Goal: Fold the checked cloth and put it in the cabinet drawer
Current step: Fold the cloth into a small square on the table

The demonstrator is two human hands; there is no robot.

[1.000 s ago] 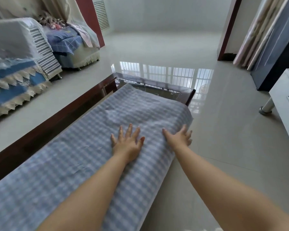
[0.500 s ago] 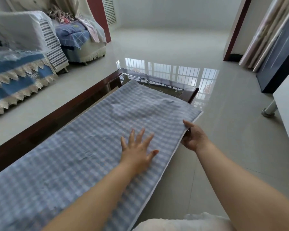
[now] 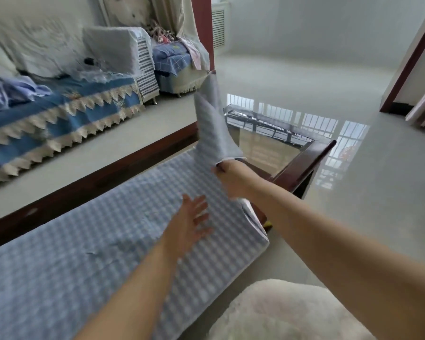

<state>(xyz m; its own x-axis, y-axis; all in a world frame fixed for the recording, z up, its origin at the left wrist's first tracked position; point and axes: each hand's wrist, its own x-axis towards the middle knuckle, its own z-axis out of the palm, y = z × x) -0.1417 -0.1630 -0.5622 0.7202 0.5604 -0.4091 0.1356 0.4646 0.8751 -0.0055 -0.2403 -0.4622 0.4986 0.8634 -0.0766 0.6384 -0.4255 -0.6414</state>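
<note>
The checked cloth (image 3: 88, 246), blue and white, lies spread along the counter (image 3: 302, 165), a dark wood-framed one with a glass top, and covers most of it; the far glass end is bare. The right hand (image 3: 231, 179) has its fingers (image 3: 219, 168) closed on the cloth's far end, pinching an edge and holding it lifted off the counter, so that a tall flap of cloth stands up above the fingers and tapers to a point. Below that hand the cloth bends into a rolled fold at the counter's near right edge, where its white hem shows. The left hand (image 3: 192, 224) is just on the near side of the right hand, palm down over the flat part of the cloth with its fingers (image 3: 199, 207) spread open, gripping nothing; whether the palm presses the cloth or hovers just over it cannot be told. Well to the left of both hands stands a sofa (image 3: 59, 114) with a blue lace-trimmed cover. Near the right forearm, at the lower edge, sits something white and fluffy (image 3: 292, 312)
</note>
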